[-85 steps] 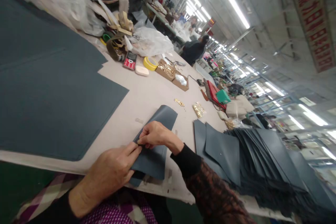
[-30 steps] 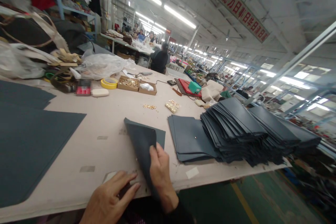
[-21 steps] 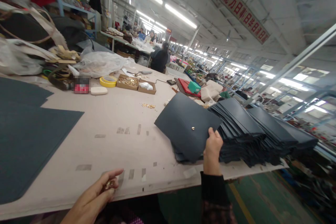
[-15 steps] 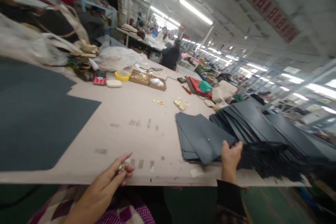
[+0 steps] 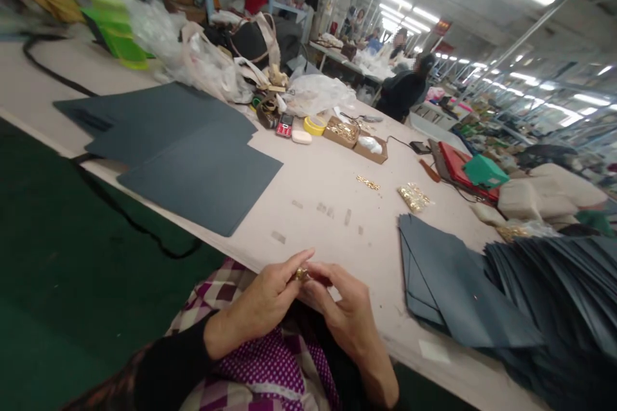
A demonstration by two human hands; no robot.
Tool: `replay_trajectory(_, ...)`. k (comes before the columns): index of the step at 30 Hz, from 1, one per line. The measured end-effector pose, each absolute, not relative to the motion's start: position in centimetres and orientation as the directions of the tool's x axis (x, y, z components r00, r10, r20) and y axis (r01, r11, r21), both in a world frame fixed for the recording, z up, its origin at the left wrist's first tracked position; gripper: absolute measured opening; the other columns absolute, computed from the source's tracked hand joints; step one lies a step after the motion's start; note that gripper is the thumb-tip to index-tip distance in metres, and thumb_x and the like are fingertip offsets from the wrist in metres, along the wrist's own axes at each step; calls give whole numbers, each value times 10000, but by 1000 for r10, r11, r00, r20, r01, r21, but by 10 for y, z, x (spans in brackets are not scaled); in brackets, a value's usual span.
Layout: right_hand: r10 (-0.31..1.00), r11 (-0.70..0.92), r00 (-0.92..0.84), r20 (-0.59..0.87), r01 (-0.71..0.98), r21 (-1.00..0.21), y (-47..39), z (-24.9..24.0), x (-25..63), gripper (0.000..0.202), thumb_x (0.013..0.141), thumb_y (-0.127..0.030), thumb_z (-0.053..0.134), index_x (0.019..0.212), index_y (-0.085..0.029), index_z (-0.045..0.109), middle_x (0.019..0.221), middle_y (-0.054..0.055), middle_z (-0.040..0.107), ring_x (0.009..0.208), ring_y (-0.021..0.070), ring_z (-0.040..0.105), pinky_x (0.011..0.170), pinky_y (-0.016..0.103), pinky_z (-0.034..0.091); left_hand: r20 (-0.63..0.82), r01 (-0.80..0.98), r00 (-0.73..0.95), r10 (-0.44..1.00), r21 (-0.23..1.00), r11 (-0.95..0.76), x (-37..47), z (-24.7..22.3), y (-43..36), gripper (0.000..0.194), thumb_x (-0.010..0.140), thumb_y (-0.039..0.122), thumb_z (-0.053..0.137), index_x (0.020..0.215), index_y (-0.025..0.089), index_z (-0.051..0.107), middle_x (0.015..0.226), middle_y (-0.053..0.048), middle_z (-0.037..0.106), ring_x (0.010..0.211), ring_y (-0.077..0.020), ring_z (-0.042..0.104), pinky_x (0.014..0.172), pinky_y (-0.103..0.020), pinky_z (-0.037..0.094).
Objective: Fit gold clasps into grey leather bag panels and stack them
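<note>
My left hand [image 5: 263, 295] pinches a small gold metal fitting [image 5: 302, 274] between thumb and fingertips, just off the near edge of the work table [image 5: 313, 192]. Fingertip to fingertip with it, my right hand [image 5: 342, 308] touches the same fitting. Both hands hover above my lap, over a purple checked cloth [image 5: 274, 359]. To the right lies a flat dark grey leather piece [image 5: 453, 282] on a low stack, beside a tall fanned pile of the same pieces [image 5: 559, 289].
Large dark grey sheets [image 5: 193, 154] cover the table's left part. Loose gold fittings [image 5: 414, 196], cardboard boxes of hardware [image 5: 354, 138], yellow tape [image 5: 314, 125], a phone [image 5: 284, 125], plastic bags [image 5: 313, 93] and a red folder [image 5: 457, 167] lie further back. A seated person [image 5: 405, 87] works beyond.
My right hand laid the folded grey piece on the stack at the right, let go and came back to meet the left hand at the gold fitting. The view swung left.
</note>
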State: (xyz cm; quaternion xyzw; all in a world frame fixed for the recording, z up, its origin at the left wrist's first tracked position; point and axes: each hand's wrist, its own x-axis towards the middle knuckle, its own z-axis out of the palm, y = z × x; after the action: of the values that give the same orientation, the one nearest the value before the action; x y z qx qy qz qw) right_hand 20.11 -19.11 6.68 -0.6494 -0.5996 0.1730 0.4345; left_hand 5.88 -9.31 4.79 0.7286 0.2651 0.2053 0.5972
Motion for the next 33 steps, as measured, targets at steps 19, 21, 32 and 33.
replay_trajectory(19,948,274,-98,304,740,-614,17,56,145,175,904,-223,516,913,-205,689,879,42,740,805,191,673,745,290,503,-431,-332,253,866,802,496,-57,17,-45,339,672,325,756,952,157,663,782,-17,640,692,-118,578,573,-200,438)
replay_trajectory(21,928,330,-185,323,812,-481,41,51,137,186,908,-182,495,909,-199,680,891,56,736,860,209,656,794,310,490,-444,-379,197,874,788,486,-61,13,-41,381,687,405,766,950,148,664,716,-6,628,640,-102,560,534,-180,395)
replay_trajectory(32,850,175,-448,-276,735,-655,-32,85,168,211,813,-114,541,793,-227,717,750,-21,715,679,136,632,629,230,450,-346,-214,137,928,904,369,-55,10,-51,415,734,509,727,943,153,690,860,-60,734,803,-227,664,691,-298,527)
replay_trajectory(33,868,83,-408,-284,682,-727,-37,82,171,177,813,-144,556,804,-217,717,743,-17,707,668,131,626,617,227,458,-335,-199,156,929,911,362,-53,11,-55,418,736,502,726,962,152,694,945,-78,742,942,-264,663,807,-333,531)
